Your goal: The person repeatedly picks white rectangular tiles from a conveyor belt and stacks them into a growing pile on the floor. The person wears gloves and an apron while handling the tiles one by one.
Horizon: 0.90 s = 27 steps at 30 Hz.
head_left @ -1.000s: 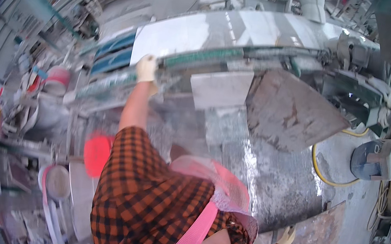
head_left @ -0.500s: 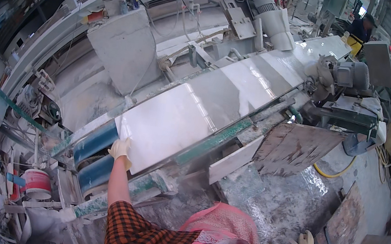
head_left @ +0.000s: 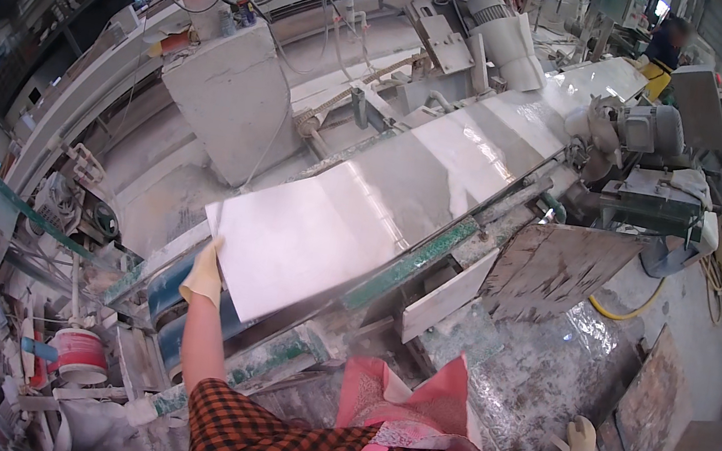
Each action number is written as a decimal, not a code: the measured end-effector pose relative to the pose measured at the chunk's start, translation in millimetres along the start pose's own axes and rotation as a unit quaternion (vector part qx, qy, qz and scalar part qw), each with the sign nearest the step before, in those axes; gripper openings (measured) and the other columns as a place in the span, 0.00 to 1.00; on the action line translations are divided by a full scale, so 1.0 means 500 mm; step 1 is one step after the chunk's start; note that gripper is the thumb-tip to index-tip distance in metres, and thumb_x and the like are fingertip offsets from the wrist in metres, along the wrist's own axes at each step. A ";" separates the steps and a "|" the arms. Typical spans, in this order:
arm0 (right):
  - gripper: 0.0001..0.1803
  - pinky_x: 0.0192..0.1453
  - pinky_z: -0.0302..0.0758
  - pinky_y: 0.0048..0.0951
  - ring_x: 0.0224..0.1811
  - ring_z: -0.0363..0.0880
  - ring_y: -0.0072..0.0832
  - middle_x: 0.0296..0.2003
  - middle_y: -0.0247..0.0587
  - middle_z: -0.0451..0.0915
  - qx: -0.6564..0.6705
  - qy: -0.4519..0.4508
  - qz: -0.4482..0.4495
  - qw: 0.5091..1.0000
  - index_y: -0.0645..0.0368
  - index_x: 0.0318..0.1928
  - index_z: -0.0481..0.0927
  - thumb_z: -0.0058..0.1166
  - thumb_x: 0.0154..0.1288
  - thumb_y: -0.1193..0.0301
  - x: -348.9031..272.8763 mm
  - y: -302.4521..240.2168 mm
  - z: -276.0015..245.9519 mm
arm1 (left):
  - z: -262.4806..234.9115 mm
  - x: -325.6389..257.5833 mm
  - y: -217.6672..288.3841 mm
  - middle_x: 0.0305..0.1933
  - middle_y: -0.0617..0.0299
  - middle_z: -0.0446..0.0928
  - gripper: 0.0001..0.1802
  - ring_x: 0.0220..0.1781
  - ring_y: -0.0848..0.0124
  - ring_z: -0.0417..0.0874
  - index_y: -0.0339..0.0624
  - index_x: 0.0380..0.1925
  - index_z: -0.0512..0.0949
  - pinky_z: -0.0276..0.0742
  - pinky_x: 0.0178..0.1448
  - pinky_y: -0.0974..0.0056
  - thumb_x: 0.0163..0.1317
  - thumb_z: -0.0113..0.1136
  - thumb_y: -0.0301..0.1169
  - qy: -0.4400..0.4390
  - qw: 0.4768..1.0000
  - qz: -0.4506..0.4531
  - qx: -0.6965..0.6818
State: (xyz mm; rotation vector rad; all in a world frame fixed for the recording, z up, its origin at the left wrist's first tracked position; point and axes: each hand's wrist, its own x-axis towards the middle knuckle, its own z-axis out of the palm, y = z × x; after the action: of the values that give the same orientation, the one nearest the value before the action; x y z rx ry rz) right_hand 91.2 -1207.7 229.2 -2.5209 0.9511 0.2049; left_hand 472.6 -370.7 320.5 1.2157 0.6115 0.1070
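Observation:
My left hand (head_left: 204, 276), in a pale glove, grips the left end of a white stone slab (head_left: 294, 244). Its thumb and fingers sit at the slab's edge, partly hidden. The slab lies along a wet conveyor line, its left end reaching over blue rollers (head_left: 175, 281) and looking slightly raised. Low on the right, my gloved right hand (head_left: 580, 436) has its fingers curled. Pale strips lie beside it, and whatever it may hold cannot be made out.
Motors (head_left: 651, 130) stand over the line's far right. Boards (head_left: 548, 272) lean along the near side, by a wet grey surface (head_left: 534, 370). A red and white bucket (head_left: 79, 356) stands at lower left. Another person (head_left: 664, 56) is far off at upper right.
The slab's left end has shifted slightly left and seems lifted. My left hand has moved a little left with it, and my right hand slightly right. The view has tilted a bit.

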 end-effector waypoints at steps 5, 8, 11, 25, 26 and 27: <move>0.20 0.61 0.73 0.43 0.57 0.76 0.49 0.52 0.51 0.81 -0.036 -0.041 0.000 0.998 0.59 0.52 0.81 0.53 0.63 0.62 0.048 0.024 0.034 | 0.146 -0.037 0.156 0.55 0.49 0.79 0.27 0.53 0.59 0.83 0.29 0.58 0.72 0.79 0.60 0.58 0.67 0.57 0.39 -0.095 0.994 -0.047 -0.022; 0.20 0.61 0.72 0.42 0.54 0.78 0.50 0.48 0.58 0.81 -0.045 -0.012 -0.019 0.999 0.62 0.49 0.82 0.57 0.62 0.62 0.045 0.006 0.052 | 0.202 -0.129 0.202 0.61 0.50 0.76 0.24 0.58 0.62 0.81 0.38 0.62 0.72 0.78 0.61 0.62 0.65 0.54 0.26 -0.131 0.957 0.009 0.257; 0.22 0.66 0.67 0.41 0.62 0.73 0.46 0.58 0.52 0.77 -0.059 -0.041 -0.024 0.997 0.57 0.56 0.78 0.50 0.69 0.57 0.018 -0.027 0.054 | 0.230 -0.247 0.211 0.52 0.56 0.81 0.31 0.49 0.73 0.82 0.56 0.63 0.75 0.79 0.51 0.72 0.63 0.43 0.15 -0.059 0.774 0.146 0.614; 0.20 0.51 0.76 0.44 0.44 0.84 0.44 0.42 0.50 0.85 0.092 -0.113 0.136 0.980 0.60 0.45 0.83 0.50 0.63 0.58 0.019 0.150 0.030 | 0.375 -0.423 0.204 0.47 0.49 0.80 0.29 0.48 0.59 0.80 0.26 0.54 0.73 0.74 0.54 0.58 0.62 0.60 0.40 -0.018 0.934 0.138 0.328; 0.21 0.51 0.76 0.44 0.44 0.84 0.44 0.42 0.51 0.84 0.133 -0.078 0.158 0.975 0.61 0.44 0.82 0.51 0.63 0.57 0.011 0.193 0.027 | 0.417 -0.464 0.218 0.47 0.48 0.80 0.29 0.48 0.58 0.80 0.24 0.53 0.74 0.74 0.54 0.57 0.61 0.60 0.40 0.019 0.943 0.122 0.310; 0.21 0.51 0.76 0.43 0.43 0.84 0.43 0.41 0.51 0.84 0.171 -0.046 0.175 0.969 0.62 0.43 0.82 0.51 0.63 0.57 0.028 0.250 -0.003 | 0.453 -0.522 0.215 0.48 0.45 0.79 0.26 0.48 0.55 0.80 0.22 0.49 0.75 0.76 0.53 0.55 0.63 0.58 0.38 -0.011 0.932 0.157 0.327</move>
State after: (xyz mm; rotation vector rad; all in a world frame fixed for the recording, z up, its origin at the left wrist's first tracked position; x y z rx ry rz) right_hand 19.4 -1299.9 183.2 -2.0044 1.2682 0.2380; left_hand 392.1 -625.4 564.7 1.9590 0.4343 0.1651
